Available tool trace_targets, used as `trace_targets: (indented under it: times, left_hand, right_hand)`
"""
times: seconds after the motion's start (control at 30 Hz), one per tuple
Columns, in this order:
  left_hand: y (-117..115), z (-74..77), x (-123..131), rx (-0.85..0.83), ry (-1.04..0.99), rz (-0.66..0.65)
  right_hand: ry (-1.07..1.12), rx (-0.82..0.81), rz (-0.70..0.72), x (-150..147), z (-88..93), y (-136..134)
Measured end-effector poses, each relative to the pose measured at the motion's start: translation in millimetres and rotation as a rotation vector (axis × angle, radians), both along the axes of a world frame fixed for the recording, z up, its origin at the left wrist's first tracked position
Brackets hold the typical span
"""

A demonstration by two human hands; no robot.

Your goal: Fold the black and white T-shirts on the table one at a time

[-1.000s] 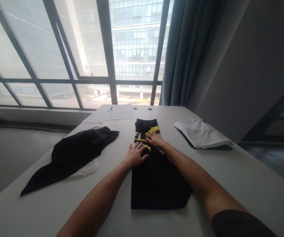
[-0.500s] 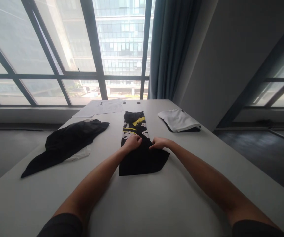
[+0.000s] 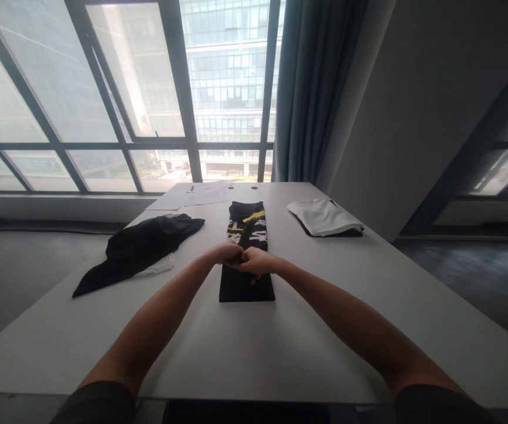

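Note:
A black T-shirt (image 3: 247, 288) with white and yellow print lies folded into a narrow strip, lengthwise on the white table. My left hand (image 3: 228, 252) is closed on the cloth about midway along the left side. Right against it, my right hand (image 3: 258, 261) crosses over the strip with its fingers closed on the shirt's fabric. The hands touch each other and cover the middle of the print, so the exact pinch is hidden.
The white table (image 3: 324, 330) reaches toward the windows. On the left lies a crumpled black garment (image 3: 143, 244) with white cloth under it. At the right is a folded white garment (image 3: 324, 216) over a dark layer. Papers (image 3: 205, 193) lie at the far left edge.
The flap that stuck out at the shirt's lower right is now folded in to the left, leaving a straight strip. My right hand has moved left to meet my left hand.

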State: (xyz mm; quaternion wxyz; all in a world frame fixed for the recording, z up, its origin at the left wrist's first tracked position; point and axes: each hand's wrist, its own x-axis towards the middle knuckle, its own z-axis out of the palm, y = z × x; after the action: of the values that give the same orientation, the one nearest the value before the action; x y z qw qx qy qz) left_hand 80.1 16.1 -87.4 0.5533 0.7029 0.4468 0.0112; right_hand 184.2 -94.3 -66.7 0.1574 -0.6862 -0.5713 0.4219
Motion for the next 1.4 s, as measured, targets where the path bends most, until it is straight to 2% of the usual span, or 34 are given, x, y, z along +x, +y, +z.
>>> trace_targets:
  times: [0.1, 0.2, 0.27, 0.37, 0.47, 0.63, 0.83, 1.0, 1.07, 1.17, 1.23, 1.4]
  left_hand:
    - [1, -6.0, -18, 0.112, 0.006, 0.049]
    - [-3, -15.0, -32, 0.095, 0.005, 0.07]
    - [-9, -20.8, -38, 0.026, 0.02, 0.049]
    - [-19, -27.3, -45, -0.063, 0.026, 0.01]
    - [-26, -30.3, -47, -0.114, 0.099, -0.06]
    - [-30, -27.2, -43, -0.208, 0.145, -0.138]
    - [-29, -24.6, -42, -0.203, 0.111, -0.139]
    - [-39, -28.4, -43, -0.223, 0.082, -0.186]
    - [-45, -27.3, -41, -0.243, 0.059, -0.233]
    - [-50, -24.6, -38, -0.261, 0.006, -0.275]
    - [-51, -24.2, -35, -0.256, -0.022, -0.244]
    - [-52, -25.8, -31, -0.276, -0.01, -0.185]
  right_hand:
    - [0.097, -0.058, 0.082, -5, -6.5, 0]
    - [0.061, -0.087, 0.19, 0, -8.2, 2]
    - [-0.126, 0.045, 0.138, 9, -10.6, 5]
    - [-0.518, 0.269, 0.005, 29, -21.5, 9]
    - [-0.703, 0.222, -0.017, 51, -36.0, 10]
    - [-0.593, 0.071, 0.003, 70, -46.0, 2]
    - [-0.401, 0.118, -0.029, 65, -42.1, -16]
    - [-0.223, -0.143, -0.125, 76, -30.5, -24]
    - [-0.282, -0.189, -0.127, 80, -25.7, -27]
    - [-0.528, 0.007, -0.063, 76, -22.2, -37]
    - [-0.624, 0.106, 0.02, 69, -23.7, -45]
    - [-0.639, 0.07, 0.115, 54, -30.5, -61]
